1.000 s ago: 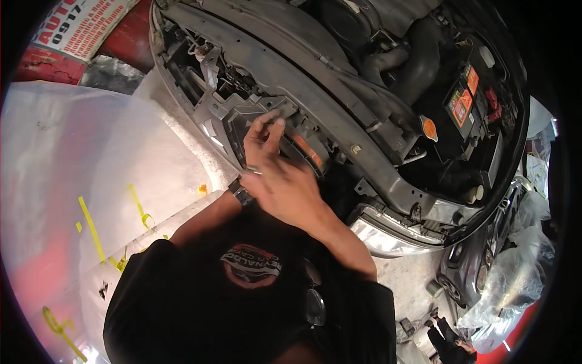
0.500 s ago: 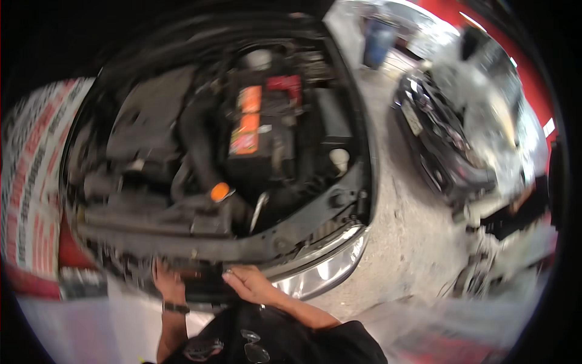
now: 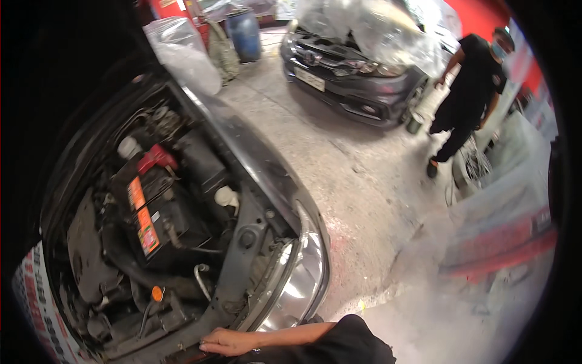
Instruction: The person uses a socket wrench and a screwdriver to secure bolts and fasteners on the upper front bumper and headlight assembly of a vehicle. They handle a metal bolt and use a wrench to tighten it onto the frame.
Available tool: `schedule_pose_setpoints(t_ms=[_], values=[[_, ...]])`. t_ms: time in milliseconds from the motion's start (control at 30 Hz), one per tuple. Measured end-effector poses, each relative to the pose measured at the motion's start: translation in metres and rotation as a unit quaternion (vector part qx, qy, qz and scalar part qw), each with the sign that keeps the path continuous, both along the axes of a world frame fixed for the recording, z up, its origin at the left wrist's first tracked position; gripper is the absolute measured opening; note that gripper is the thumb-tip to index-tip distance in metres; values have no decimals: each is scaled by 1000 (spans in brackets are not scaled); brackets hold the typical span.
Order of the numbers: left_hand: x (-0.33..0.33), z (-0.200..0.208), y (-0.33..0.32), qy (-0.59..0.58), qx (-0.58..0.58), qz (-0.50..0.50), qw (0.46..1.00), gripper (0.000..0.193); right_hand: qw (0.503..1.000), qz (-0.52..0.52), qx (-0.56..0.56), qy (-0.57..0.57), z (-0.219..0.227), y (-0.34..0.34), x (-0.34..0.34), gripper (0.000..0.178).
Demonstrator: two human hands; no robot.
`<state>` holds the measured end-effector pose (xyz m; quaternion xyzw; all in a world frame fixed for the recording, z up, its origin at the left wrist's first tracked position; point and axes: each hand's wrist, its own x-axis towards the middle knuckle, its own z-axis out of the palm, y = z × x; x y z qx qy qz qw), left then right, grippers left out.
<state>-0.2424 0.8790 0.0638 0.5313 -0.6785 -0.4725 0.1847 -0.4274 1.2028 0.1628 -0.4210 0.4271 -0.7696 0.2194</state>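
My right hand (image 3: 229, 341) is at the front edge of an open engine bay, its fingers bent down and together against the dark front panel (image 3: 136, 344). What the fingertips grip, if anything, is hidden. My left hand is out of the picture. Beyond the right hand lie an orange cap (image 3: 157, 293) and a bent metal rod or hook (image 3: 201, 283). Further in sits a black car battery (image 3: 182, 227) with an orange label, near a red cover (image 3: 157, 159). To the hand's right is the clear headlight (image 3: 306, 280).
A dark car (image 3: 348, 91) partly wrapped in plastic sheeting stands across the concrete floor (image 3: 339, 176). A person in black (image 3: 467, 91) walks at the right, beside a pale cylindrical object (image 3: 431, 102). A blue drum (image 3: 244, 36) stands at the back. Plastic covers something red (image 3: 503, 255) at lower right.
My view has swung right, so the engine bay sits further left and the person has come into sight. My left hand has left the picture; my right hand stays at the front edge.
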Motion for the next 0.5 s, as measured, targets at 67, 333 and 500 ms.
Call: schedule_pose_setpoints(t_ms=[67,333,500], values=[[-25,9,15,-37,0,-21,999,44,1000,-5,-24,-4,6,2,4,40],[-93,12,37,-111,6,-95,989,43,997,44,65,-18,35,28,1,51],[-113,12,37,-128,1,-128,983,43,998,36,51,-10,29,22,4,51]])
